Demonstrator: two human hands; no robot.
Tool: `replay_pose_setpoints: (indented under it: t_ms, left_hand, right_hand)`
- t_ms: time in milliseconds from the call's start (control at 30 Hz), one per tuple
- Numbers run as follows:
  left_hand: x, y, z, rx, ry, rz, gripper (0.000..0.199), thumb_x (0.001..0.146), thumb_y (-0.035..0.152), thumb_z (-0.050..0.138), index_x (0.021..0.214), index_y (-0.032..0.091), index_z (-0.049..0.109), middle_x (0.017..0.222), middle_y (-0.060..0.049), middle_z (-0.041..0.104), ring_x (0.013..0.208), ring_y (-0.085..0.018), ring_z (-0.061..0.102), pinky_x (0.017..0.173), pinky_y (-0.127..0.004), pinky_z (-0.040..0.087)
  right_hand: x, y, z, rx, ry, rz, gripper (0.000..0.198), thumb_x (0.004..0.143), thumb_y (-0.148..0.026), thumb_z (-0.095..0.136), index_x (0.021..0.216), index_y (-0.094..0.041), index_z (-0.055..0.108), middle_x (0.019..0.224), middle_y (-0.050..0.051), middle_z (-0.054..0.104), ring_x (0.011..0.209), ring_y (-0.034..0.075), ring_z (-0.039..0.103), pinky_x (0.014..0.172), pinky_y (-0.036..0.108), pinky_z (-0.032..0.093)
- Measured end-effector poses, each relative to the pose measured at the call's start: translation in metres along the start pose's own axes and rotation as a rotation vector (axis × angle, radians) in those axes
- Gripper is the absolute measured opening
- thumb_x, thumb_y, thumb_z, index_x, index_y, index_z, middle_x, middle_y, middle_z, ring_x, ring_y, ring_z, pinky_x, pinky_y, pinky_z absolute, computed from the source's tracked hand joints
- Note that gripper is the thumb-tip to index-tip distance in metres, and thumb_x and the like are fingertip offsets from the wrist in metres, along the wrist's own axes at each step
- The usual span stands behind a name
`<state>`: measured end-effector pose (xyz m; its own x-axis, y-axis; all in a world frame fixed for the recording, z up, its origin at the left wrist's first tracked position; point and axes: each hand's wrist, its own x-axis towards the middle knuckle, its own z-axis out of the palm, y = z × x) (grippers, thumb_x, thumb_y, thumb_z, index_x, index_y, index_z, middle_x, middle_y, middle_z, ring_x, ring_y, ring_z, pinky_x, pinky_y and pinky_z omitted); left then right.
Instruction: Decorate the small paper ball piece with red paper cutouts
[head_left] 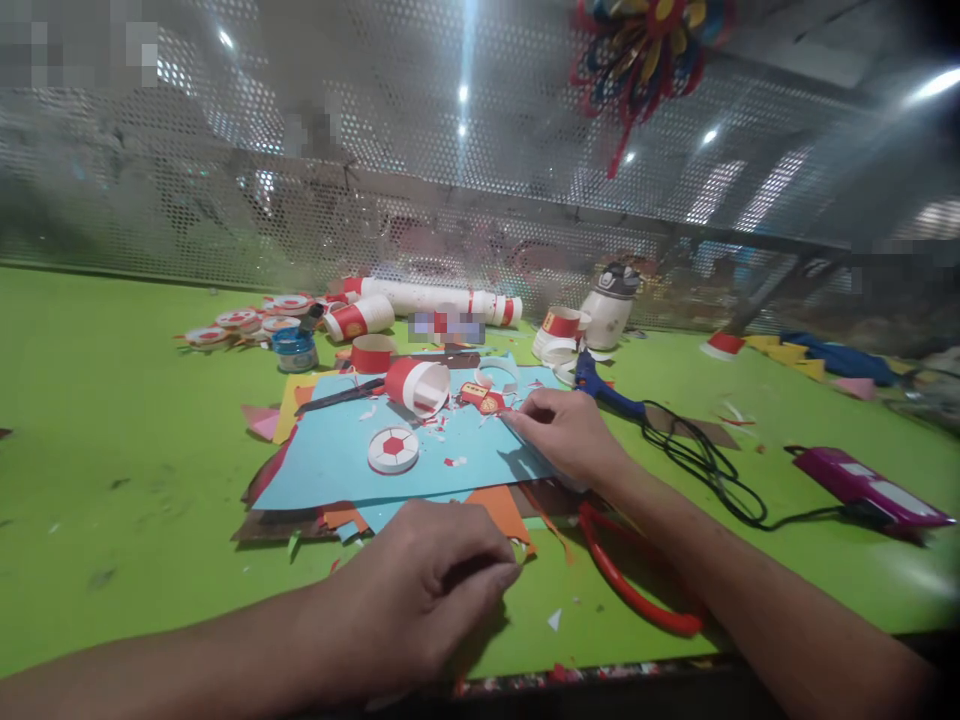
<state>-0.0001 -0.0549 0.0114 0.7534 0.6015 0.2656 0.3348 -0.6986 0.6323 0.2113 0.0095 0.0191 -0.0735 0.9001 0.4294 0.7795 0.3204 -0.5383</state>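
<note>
My right hand reaches over the light blue paper sheet, thumb and forefinger pinched at the edge of a small red paper piece with gold print. Nearer to me, my left hand is closed above the table, its fingers curled; nothing shows in them. On the sheet a red and white paper cup lies on its side. A white disc with a red pattern rests in front of it. Dark-handled scissors lie left of the cup, and paper snippets are scattered around.
A blue glue gun and black cord lie to the right, near a purple device. A red curved handle is beside my right forearm. Behind stand a blue-lidded jar, stacked paper cups and a bottle.
</note>
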Motion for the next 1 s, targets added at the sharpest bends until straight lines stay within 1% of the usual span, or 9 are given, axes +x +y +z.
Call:
replay_pose_setpoints:
  t_ms: [67, 133, 233, 433, 700, 800, 867, 933, 1000]
  left_hand:
    - [-0.001, -0.004, 0.003, 0.016, 0.043, 0.034, 0.026, 0.094, 0.027, 0.046, 0.076, 0.017, 0.063, 0.068, 0.000, 0.064, 0.060, -0.009, 0.054, 0.057, -0.021, 0.038]
    - [-0.002, -0.006, 0.006, 0.025, 0.071, 0.088, 0.024, 0.093, 0.026, 0.048, 0.075, 0.018, 0.062, 0.066, 0.001, 0.063, 0.058, -0.009, 0.053, 0.055, -0.022, 0.036]
    - [-0.003, -0.005, 0.007, 0.042, 0.087, 0.149, 0.022, 0.093, 0.024, 0.047, 0.076, 0.019, 0.061, 0.066, 0.002, 0.062, 0.058, -0.010, 0.054, 0.056, -0.022, 0.037]
    - [-0.002, -0.003, 0.004, 0.105, 0.105, 0.147, 0.026, 0.093, 0.022, 0.042, 0.074, 0.020, 0.060, 0.066, 0.001, 0.062, 0.058, -0.011, 0.054, 0.054, -0.022, 0.039]
    - [-0.003, -0.006, 0.007, 0.109, 0.096, 0.196, 0.025, 0.092, 0.021, 0.042, 0.076, 0.020, 0.061, 0.065, 0.001, 0.062, 0.058, -0.011, 0.055, 0.055, -0.022, 0.040]
    - [-0.001, -0.006, 0.007, 0.097, 0.108, 0.143, 0.027, 0.093, 0.023, 0.042, 0.074, 0.019, 0.061, 0.064, 0.000, 0.062, 0.057, -0.011, 0.054, 0.054, -0.023, 0.040]
    - [0.003, -0.006, 0.002, 0.009, 0.156, 0.069, 0.030, 0.092, 0.028, 0.045, 0.069, 0.019, 0.061, 0.061, 0.000, 0.061, 0.055, -0.011, 0.053, 0.052, -0.023, 0.040]
    - [0.009, -0.007, -0.009, -0.191, 0.235, -0.060, 0.032, 0.089, 0.034, 0.052, 0.062, 0.018, 0.060, 0.056, 0.000, 0.060, 0.052, -0.011, 0.053, 0.051, -0.022, 0.042]
    - [0.018, -0.010, -0.024, -0.434, 0.335, -0.233, 0.029, 0.084, 0.041, 0.060, 0.065, 0.019, 0.064, 0.054, 0.000, 0.061, 0.045, -0.010, 0.051, 0.044, -0.021, 0.041]
  right_hand:
    - [0.007, 0.004, -0.010, 0.002, 0.039, 0.027, 0.021, 0.074, -0.029, 0.064, 0.057, -0.016, 0.064, 0.052, -0.002, 0.055, 0.052, 0.012, 0.046, 0.053, 0.025, 0.035]
    - [0.018, 0.011, -0.020, -0.011, 0.085, 0.047, 0.015, 0.073, -0.028, 0.063, 0.068, -0.015, 0.070, 0.052, -0.002, 0.054, 0.051, 0.012, 0.045, 0.052, 0.025, 0.034]
    - [0.037, 0.029, -0.032, -0.031, 0.143, 0.077, 0.020, 0.071, -0.025, 0.063, 0.082, -0.013, 0.074, 0.056, -0.001, 0.058, 0.053, 0.012, 0.048, 0.053, 0.025, 0.036]
    - [0.052, 0.059, -0.030, -0.032, 0.209, 0.136, 0.020, 0.073, -0.028, 0.059, 0.071, -0.013, 0.072, 0.058, 0.002, 0.064, 0.054, 0.014, 0.054, 0.053, 0.026, 0.041]
    - [0.037, 0.063, -0.025, -0.121, 0.204, 0.139, 0.018, 0.072, -0.025, 0.060, 0.058, -0.016, 0.066, 0.058, 0.001, 0.065, 0.057, 0.014, 0.056, 0.056, 0.024, 0.040]
    - [0.036, 0.064, -0.025, -0.166, 0.197, 0.151, 0.021, 0.073, -0.027, 0.061, 0.057, -0.016, 0.065, 0.058, 0.002, 0.065, 0.057, 0.013, 0.055, 0.055, 0.024, 0.038]
    - [0.036, 0.065, -0.026, -0.197, 0.181, 0.160, 0.024, 0.076, -0.030, 0.061, 0.057, -0.016, 0.065, 0.059, 0.002, 0.066, 0.058, 0.013, 0.056, 0.054, 0.023, 0.038]
    - [0.036, 0.066, -0.028, -0.233, 0.142, 0.171, 0.024, 0.077, -0.030, 0.062, 0.058, -0.015, 0.066, 0.059, 0.002, 0.066, 0.059, 0.014, 0.057, 0.054, 0.023, 0.037]
    - [0.036, 0.068, -0.029, -0.275, 0.080, 0.178, 0.022, 0.077, -0.028, 0.065, 0.058, -0.015, 0.066, 0.059, 0.002, 0.066, 0.060, 0.014, 0.058, 0.055, 0.024, 0.038]
